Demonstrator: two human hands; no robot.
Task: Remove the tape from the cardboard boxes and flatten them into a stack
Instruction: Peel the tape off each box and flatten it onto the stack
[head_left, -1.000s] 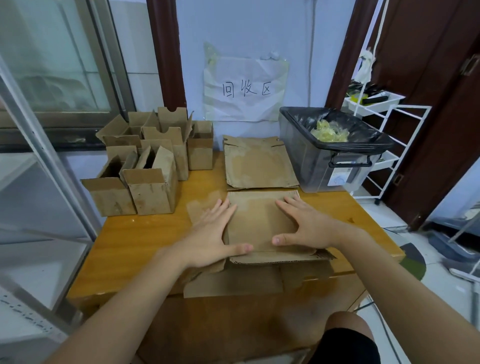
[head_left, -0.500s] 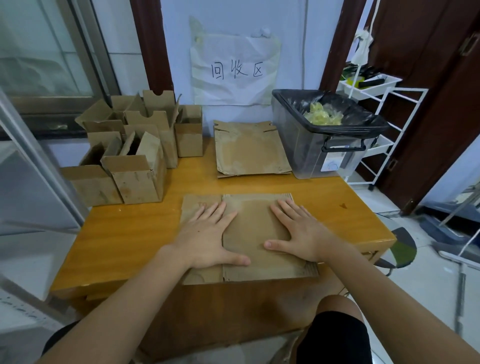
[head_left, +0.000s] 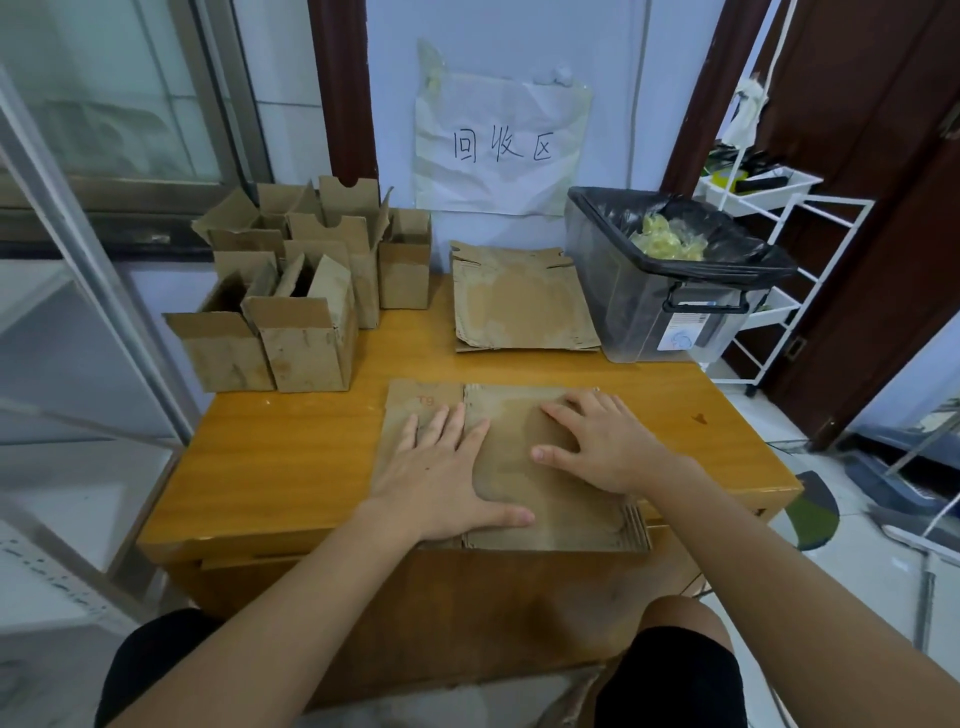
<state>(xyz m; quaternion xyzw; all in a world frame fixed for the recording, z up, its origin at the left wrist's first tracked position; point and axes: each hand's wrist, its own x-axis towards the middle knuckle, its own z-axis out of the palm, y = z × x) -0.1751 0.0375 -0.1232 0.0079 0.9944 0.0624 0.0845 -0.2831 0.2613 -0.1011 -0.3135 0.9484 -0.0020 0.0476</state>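
both hands (head_left: 524, 462) flat on flattened box (head_left: 511, 467)

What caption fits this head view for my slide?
Both hands, left and right, press a flattened box on the wooden table.

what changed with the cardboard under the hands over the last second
The flattened box, whose near flaps hung over the table edge, has slid fully onto it and lies flatter. Left hand and right hand stay pressed on it, fingers straight. Stack, upright boxes and bin unchanged.
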